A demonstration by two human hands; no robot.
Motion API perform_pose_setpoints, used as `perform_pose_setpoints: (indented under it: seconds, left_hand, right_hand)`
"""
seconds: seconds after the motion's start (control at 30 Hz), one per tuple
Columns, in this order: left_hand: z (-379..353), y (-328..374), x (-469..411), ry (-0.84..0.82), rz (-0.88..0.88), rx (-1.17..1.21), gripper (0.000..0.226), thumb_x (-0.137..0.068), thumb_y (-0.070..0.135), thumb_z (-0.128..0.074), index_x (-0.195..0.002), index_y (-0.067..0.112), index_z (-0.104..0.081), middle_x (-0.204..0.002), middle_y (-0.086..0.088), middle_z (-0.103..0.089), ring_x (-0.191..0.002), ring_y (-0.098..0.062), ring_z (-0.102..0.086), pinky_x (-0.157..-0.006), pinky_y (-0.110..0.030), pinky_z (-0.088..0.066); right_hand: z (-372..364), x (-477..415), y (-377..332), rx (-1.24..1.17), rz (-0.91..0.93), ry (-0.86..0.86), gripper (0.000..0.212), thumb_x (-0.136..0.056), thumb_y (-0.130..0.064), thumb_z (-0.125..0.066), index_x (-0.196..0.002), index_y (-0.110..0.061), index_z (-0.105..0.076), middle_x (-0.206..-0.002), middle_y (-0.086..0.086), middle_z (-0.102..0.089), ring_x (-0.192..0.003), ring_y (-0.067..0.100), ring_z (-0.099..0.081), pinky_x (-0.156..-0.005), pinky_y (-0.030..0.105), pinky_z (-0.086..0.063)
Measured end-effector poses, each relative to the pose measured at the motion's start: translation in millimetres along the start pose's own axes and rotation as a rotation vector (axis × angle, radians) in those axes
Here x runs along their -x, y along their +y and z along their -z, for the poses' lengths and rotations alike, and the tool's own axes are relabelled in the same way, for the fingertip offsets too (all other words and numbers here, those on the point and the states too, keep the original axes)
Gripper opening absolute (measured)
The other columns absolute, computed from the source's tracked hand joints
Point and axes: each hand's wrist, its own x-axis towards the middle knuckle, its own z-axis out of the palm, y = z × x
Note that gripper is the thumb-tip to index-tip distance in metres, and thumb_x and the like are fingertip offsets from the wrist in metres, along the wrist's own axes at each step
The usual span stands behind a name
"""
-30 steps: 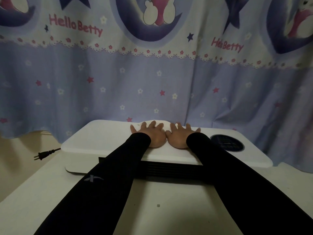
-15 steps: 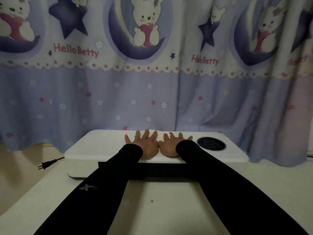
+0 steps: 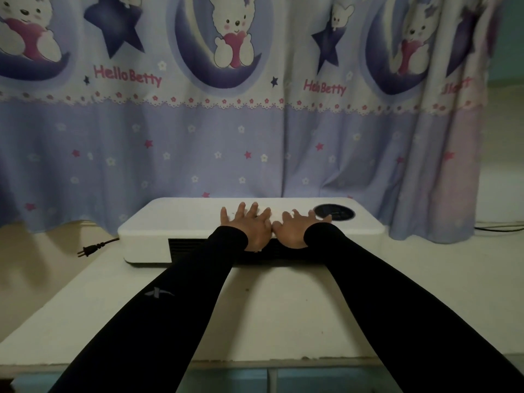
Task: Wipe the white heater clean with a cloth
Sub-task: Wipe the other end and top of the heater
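Observation:
The white heater (image 3: 170,219) lies flat on a white table (image 3: 283,313), with a dark round panel (image 3: 336,212) on its top right and a black grille (image 3: 184,246) along its front. My left hand (image 3: 249,226) and my right hand (image 3: 296,229) rest palm down side by side on the heater's top near its front edge. Their fingers are spread and their thumbs almost touch. Both arms wear black sleeves. Whether a pale cloth lies under the palms cannot be told against the white top.
A black plug (image 3: 90,249) on its cord lies left of the heater. A patterned blue curtain (image 3: 255,143) hangs right behind it. A dark cable (image 3: 499,228) runs at the far right. The table's front edge (image 3: 255,361) is close to me.
Both hands have slid back over the heater's top toward its front edge, still flat and spread. The view has pulled back and tilted up.

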Motion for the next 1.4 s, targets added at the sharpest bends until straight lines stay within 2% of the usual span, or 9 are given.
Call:
perform_pose_setpoints:
  seconds: [0.2,0.43,0.6,0.77,1.17,1.4]
  left_hand:
    - [1,20,-13,-0.05,-0.024,0.027,0.058,-0.103,0.036,-0.016,-0.159,0.035,0.0,-0.168,0.001,0.005,-0.154,-0.029,0.003,-0.118,-0.062,0.007]
    - [4,29,-48,-0.103,-0.041,0.02,0.062,-0.102,0.042,-0.02,-0.159,0.034,0.0,-0.168,-0.001,0.007,-0.154,-0.03,0.003,-0.118,-0.062,0.002]
    - [0,29,-81,-0.1,-0.089,0.024,0.066,-0.099,0.047,-0.024,-0.158,0.034,0.001,-0.168,-0.001,0.01,-0.153,-0.031,0.004,-0.117,-0.063,0.0]
    - [-1,35,-114,-0.09,-0.064,0.061,0.065,-0.099,0.05,-0.019,-0.159,0.033,-0.001,-0.168,0.0,0.008,-0.154,-0.029,0.003,-0.118,-0.062,0.002]
    - [2,47,-141,-0.061,-0.037,0.049,0.063,-0.099,0.049,-0.014,-0.159,0.033,-0.003,-0.168,0.003,0.001,-0.153,-0.029,0.001,-0.117,-0.065,0.004]
    - [3,51,-130,-0.09,-0.045,0.004,0.062,-0.099,0.056,-0.011,-0.157,0.04,0.005,-0.167,0.004,0.013,-0.153,-0.027,0.01,-0.115,-0.064,0.008]
  right_hand:
    - [0,-4,22,-0.01,-0.028,0.001,0.075,-0.093,-0.064,-0.012,-0.159,-0.028,-0.004,-0.169,-0.003,-0.001,-0.153,0.037,0.002,-0.111,0.072,0.004]
    - [7,-28,32,0.018,-0.055,-0.044,0.071,-0.099,-0.059,-0.012,-0.159,-0.024,0.001,-0.168,0.0,0.004,-0.153,0.036,0.007,-0.112,0.074,0.003]
    - [8,-57,40,0.085,0.057,-0.035,0.062,-0.104,-0.047,-0.01,-0.159,-0.018,-0.003,-0.168,0.008,0.001,-0.154,0.031,0.004,-0.12,0.06,0.001]
    - [7,-94,53,0.029,-0.061,-0.025,0.072,-0.095,-0.065,-0.011,-0.158,-0.032,0.002,-0.168,-0.006,0.005,-0.153,0.035,0.006,-0.114,0.072,0.004]
    - [7,-126,66,-0.03,-0.054,0.023,0.069,-0.098,-0.061,-0.013,-0.159,-0.031,0.002,-0.168,-0.005,0.007,-0.153,0.036,0.007,-0.113,0.072,0.003]
    - [13,-101,66,0.023,-0.057,-0.008,0.071,-0.097,-0.062,-0.013,-0.158,-0.031,0.006,-0.168,-0.005,0.009,-0.152,0.036,0.01,-0.111,0.074,0.009]
